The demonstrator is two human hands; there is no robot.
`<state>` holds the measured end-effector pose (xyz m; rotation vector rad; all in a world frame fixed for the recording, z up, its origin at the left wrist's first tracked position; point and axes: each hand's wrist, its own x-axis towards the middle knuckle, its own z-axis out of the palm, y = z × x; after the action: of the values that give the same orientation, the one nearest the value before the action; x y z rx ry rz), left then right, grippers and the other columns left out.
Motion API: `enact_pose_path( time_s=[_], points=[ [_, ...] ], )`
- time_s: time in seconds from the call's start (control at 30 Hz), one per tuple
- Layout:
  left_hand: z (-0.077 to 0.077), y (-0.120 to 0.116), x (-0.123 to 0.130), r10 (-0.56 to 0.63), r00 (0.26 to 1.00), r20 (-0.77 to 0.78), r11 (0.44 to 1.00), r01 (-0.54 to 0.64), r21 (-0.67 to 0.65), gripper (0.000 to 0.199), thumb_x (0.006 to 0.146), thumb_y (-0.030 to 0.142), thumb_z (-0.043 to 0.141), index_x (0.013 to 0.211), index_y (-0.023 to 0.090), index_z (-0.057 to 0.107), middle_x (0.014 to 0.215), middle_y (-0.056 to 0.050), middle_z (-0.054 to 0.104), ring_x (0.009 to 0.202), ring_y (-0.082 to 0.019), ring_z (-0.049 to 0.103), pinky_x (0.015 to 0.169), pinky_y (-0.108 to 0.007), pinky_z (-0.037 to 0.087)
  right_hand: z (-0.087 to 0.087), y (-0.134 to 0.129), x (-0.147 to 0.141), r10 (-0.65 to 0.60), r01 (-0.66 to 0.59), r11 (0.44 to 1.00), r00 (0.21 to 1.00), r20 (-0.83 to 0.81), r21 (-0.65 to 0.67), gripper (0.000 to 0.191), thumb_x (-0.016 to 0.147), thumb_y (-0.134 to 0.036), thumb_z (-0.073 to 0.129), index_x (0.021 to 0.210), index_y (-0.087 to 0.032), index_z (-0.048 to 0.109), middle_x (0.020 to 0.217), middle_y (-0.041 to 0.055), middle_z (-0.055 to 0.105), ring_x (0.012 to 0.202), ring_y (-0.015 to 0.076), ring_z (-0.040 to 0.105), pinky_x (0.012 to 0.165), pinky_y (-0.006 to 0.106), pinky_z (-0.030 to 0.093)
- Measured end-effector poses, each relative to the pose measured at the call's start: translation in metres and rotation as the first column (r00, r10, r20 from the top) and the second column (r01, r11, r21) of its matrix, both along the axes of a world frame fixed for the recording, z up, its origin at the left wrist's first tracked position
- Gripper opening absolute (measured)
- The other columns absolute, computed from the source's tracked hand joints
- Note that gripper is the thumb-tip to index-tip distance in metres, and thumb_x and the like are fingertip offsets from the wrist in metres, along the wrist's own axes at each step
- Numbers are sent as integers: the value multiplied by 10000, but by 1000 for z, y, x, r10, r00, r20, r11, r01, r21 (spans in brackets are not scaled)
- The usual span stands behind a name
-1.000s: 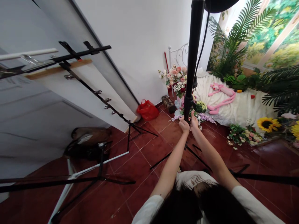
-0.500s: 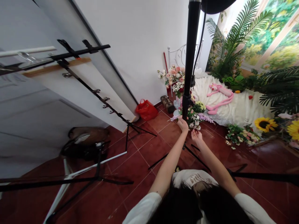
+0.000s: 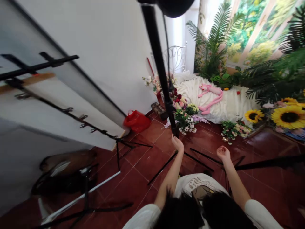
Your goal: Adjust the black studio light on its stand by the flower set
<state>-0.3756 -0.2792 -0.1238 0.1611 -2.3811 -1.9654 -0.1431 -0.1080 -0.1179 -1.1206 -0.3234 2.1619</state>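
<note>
A tall black light stand (image 3: 162, 70) rises in front of me, slightly tilted, with a dark round lamp head (image 3: 176, 6) at its top and a cable hanging beside the pole. My left hand (image 3: 177, 143) is closed round the lower part of the pole, just below a black joint. Out to the right, away from the pole, my right hand (image 3: 223, 153) hangs over the red tiles with its fingers curled loosely; nothing shows between them. The stand's thin legs (image 3: 163, 168) spread on the floor beneath my left hand.
A red bag (image 3: 137, 121) lies by the wall. On the left stand a backdrop frame with clips (image 3: 69, 109) and tripod legs. Beyond the pole are flowers (image 3: 188, 122), a white fur cover with a pink plush toy (image 3: 213, 90), palms and sunflowers (image 3: 289, 117). Another black stand lies at right.
My right hand has moved right, away from the pole. The pole now leans more to the left in view, with my left hand still at it. The view has shifted to the right.
</note>
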Motion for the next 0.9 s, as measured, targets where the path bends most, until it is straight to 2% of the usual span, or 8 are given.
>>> enact_pose_path(
  time_s=[0.1, 0.23, 0.3, 0.37, 0.5, 0.67, 0.77, 0.9],
  points=[
    [-26, -2, 23, -3, 971, 240, 985, 44, -169, 476, 958, 248, 304, 1383, 129, 481, 1448, -204, 501, 1410, -219, 438, 1157, -340, 331, 7, 9, 44, -184, 183, 981, 983, -7, -69, 139, 768, -74, 490, 697, -187, 451, 499, -83, 515, 378, 40, 493, 413, 138, 444],
    [-43, 25, 67, -218, 795, 567, 920, 361, -152, 385, 905, 176, 358, 1179, 105, 620, 1152, -216, 688, 1150, -277, 659, 946, -402, 504, 18, 6, 97, -370, 369, 929, 927, -55, -38, 86, 773, -150, 577, 739, -184, 505, 545, -79, 538, 412, 41, 487, 418, 152, 420],
    [-44, 49, 95, -414, 656, 630, 824, 565, -47, 312, 891, 176, 388, 998, 108, 673, 935, -158, 741, 876, -242, 737, 804, -365, 550, 25, 1, 120, -422, 424, 906, 903, -80, 8, 106, 754, -160, 619, 744, -183, 516, 551, -83, 534, 415, 37, 469, 413, 150, 399],
    [-38, 77, 124, -584, 477, 657, 676, 733, 69, 285, 891, 184, 405, 873, 112, 681, 812, -115, 742, 685, -188, 720, 730, -328, 553, 33, -4, 141, -474, 479, 878, 872, -120, 14, 116, 744, -152, 630, 744, -182, 518, 545, -88, 524, 412, 33, 450, 409, 147, 382],
    [-13, 138, 178, -766, 178, 618, 381, 900, 213, 304, 911, 199, 398, 786, 135, 667, 743, -82, 732, 583, -128, 661, 724, -290, 543, 47, -12, 177, -589, 594, 804, 787, -186, -33, 92, 755, -132, 601, 756, -183, 525, 528, -92, 501, 407, 36, 431, 406, 146, 367],
    [35, 213, 241, -881, -72, 467, 89, 945, 314, 279, 918, 221, 420, 820, 127, 664, 799, -84, 731, 638, -113, 663, 799, -287, 535, 56, -24, 210, -666, 681, 731, 702, -253, -38, 87, 769, -131, 612, 778, -182, 542, 553, -89, 505, 437, 38, 459, 434, 149, 391],
    [67, 251, 282, -931, -167, 323, -46, 935, 351, 282, 937, 276, 439, 837, 135, 662, 878, -97, 733, 728, -126, 679, 842, -296, 529, 61, -29, 220, -666, 687, 725, 682, -304, -46, 99, 785, -126, 611, 771, -187, 535, 567, -87, 509, 446, 39, 464, 454, 156, 412],
    [110, 284, 337, -983, -180, 35, -152, 905, 398, 314, 954, 384, 465, 855, 153, 653, 910, -80, 730, 868, -138, 684, 892, -277, 517, 76, -30, 222, -640, 668, 738, 643, -420, -101, 93, 836, -118, 553, 778, -187, 532, 593, -69, 512, 496, 50, 502, 499, 157, 451]
  ],
)
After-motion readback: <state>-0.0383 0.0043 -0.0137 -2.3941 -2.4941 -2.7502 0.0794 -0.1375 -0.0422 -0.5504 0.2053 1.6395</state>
